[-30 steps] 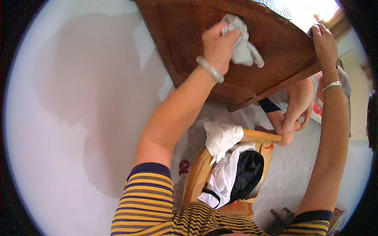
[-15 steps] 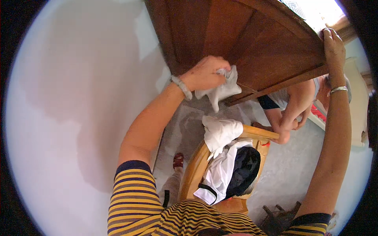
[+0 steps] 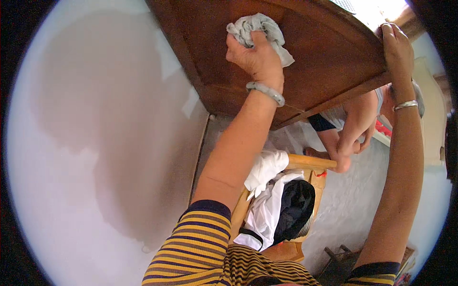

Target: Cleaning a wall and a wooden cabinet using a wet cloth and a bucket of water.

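Note:
My left hand [image 3: 257,56] is closed on a crumpled, pale grey-white cloth [image 3: 261,25]. It presses the cloth to the dark brown wooden panel [image 3: 329,52] in front of me. At the upper right, my right hand [image 3: 397,47] rests with its fingers over the panel's edge and its palm on the side. Whether those fingers grip the edge firmly is hard to see. Each wrist wears a bangle, a pale stone one on the left and a silver one on the right.
Below stands a light wooden chair [image 3: 312,163] with white and black clothes [image 3: 272,205] on it. A person [image 3: 353,114] sits bent over beyond the panel at the right. A white wall [image 3: 95,119] runs along the left. A dark stool [image 3: 338,262] is at the lower right.
My left hand has moved up with the cloth, which hung loose below it before and now lies bunched on the panel. My right hand stays at the panel's edge.

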`<state>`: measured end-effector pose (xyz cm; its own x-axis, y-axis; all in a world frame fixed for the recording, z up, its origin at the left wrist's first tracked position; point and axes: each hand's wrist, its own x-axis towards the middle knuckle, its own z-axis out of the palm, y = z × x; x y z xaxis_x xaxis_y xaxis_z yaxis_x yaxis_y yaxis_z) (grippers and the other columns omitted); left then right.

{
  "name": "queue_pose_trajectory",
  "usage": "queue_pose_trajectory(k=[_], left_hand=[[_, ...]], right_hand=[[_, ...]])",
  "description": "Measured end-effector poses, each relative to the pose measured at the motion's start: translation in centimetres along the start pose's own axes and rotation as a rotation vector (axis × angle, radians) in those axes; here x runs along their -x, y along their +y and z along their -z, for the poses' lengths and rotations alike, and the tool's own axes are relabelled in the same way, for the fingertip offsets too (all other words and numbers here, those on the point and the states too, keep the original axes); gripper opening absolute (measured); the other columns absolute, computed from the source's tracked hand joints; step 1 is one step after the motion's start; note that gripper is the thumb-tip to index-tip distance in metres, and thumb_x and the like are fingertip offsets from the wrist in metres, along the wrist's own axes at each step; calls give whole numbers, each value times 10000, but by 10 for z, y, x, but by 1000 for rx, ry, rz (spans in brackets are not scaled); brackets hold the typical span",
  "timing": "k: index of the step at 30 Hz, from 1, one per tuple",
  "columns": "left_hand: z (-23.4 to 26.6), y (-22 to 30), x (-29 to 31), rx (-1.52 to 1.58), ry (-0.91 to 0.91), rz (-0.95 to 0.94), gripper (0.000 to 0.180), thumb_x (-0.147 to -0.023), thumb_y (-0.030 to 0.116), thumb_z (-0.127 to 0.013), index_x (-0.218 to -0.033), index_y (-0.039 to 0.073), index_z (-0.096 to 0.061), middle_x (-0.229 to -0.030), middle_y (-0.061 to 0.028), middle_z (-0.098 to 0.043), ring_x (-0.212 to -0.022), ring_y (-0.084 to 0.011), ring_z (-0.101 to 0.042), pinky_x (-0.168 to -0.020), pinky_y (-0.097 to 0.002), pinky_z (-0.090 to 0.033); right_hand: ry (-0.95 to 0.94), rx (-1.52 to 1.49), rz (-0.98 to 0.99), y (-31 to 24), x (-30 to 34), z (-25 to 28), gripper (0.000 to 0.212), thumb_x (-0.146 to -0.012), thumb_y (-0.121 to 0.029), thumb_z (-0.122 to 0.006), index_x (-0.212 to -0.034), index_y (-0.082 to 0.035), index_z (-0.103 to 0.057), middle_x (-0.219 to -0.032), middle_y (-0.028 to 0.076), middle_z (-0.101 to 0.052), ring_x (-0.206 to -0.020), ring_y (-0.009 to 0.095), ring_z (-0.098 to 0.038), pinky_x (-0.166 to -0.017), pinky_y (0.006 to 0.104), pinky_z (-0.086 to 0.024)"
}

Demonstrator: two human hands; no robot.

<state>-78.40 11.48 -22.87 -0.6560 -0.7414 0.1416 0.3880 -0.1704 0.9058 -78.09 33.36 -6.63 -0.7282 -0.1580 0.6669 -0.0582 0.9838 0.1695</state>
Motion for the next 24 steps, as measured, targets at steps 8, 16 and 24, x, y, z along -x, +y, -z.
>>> queue_pose_trajectory(k=[8, 16, 24], left_hand=[[-40, 37, 26, -87, -70, -406, 617, -734, 20, -494, -1266, -100, -208, -1125, -272, -292, -1042, -408, -300, -945, -477, -212], [2, 45, -30, -160, -321, -1036, 460, -645, -62, -498, -1103, -25, -483, -1048, -203, -409, -987, -384, -358, -847, -476, -290], [27, 63, -95, -276, -148, -907, 404, -786, 83, -483, -1174, -5, -415, -1052, -203, -456, -1036, -361, -402, -920, -435, -295]], right_hand=[[-80, 92, -111, 1, 1, -8, 308, -882, -256, -332, -971, -50, -542, -1016, 158, -581, -911, 378, -541, -762, 427, -426], [58, 75, 90, 6, 1, -11, 192, -865, -145, -349, -858, -22, -496, -974, 192, -584, -855, 392, -560, -730, 457, -453], [49, 43, 126, 15, -4, -12, 116, -843, -84, -388, -865, -23, -485, -938, 164, -589, -827, 358, -578, -666, 424, -458]])
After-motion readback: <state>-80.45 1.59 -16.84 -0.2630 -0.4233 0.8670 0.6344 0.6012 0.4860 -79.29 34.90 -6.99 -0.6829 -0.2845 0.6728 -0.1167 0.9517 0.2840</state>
